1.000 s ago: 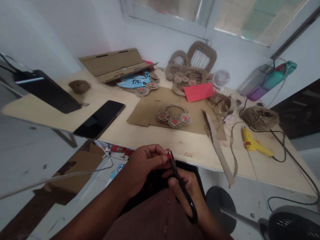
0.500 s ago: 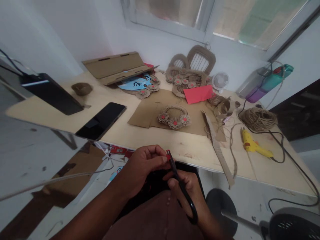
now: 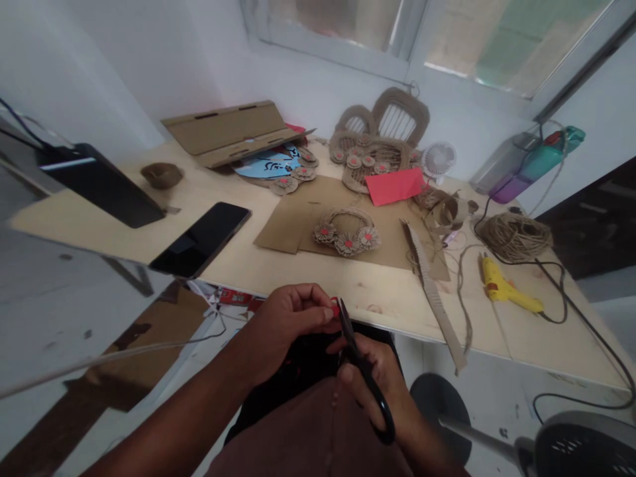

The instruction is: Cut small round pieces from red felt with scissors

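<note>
Between the thumb and fingertips of my left hand (image 3: pixel 298 315) is pinched a small piece of red paper (image 3: pixel 335 307). My right hand (image 3: pixel 380 374) is wrapped round the black handles of a pair of scissors (image 3: pixel 366 371). Their blades point up and lie right beside the red paper, in front of the table's near edge. On the table beyond my hands, a twine ring with paper flowers (image 3: pixel 346 233) rests on flat brown cardboard (image 3: pixel 283 228). The flowers have red centres.
Right of the ring lie a corrugated cardboard strip (image 3: pixel 434 298), a yellow glue gun (image 3: pixel 509 286) with its cord, and a twine ball (image 3: pixel 517 237). A red paper sheet (image 3: pixel 395 187) leans near twine-wrapped frames (image 3: pixel 400 116). To the left are a phone (image 3: pixel 201 240) and a black device (image 3: pixel 102 185).
The scissor blades have shifted slightly right, off the red paper to its side. My left hand keeps its pinch, a touch higher.
</note>
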The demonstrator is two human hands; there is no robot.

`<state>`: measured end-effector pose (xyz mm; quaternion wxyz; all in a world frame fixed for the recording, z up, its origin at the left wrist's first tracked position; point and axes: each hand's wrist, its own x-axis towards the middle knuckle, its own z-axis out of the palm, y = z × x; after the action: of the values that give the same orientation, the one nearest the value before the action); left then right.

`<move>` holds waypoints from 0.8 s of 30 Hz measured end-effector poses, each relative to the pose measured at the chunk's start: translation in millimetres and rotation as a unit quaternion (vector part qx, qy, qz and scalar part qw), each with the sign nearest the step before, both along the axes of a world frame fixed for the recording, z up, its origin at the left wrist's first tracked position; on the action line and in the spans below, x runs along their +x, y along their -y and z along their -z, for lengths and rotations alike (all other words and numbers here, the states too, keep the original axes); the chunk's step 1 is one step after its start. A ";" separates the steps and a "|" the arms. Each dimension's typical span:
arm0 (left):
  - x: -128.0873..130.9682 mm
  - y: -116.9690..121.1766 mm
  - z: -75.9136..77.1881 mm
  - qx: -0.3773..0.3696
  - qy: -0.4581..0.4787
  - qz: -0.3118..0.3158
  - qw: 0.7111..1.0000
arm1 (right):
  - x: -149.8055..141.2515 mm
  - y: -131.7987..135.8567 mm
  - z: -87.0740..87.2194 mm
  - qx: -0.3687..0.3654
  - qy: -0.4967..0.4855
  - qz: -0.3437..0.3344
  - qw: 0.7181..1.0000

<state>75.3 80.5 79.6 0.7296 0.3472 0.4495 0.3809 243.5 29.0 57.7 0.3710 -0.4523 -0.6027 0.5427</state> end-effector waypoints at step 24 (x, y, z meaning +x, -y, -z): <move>-14.0 -20.7 -10.0 0.001 -0.045 0.162 0.986 | 17.1 -6.8 0.8 -0.062 0.037 -0.068 0.995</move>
<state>61.3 101.3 89.6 0.7608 0.4327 0.4190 0.2417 260.6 35.9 56.8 0.2815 -0.4519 -0.6108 0.5860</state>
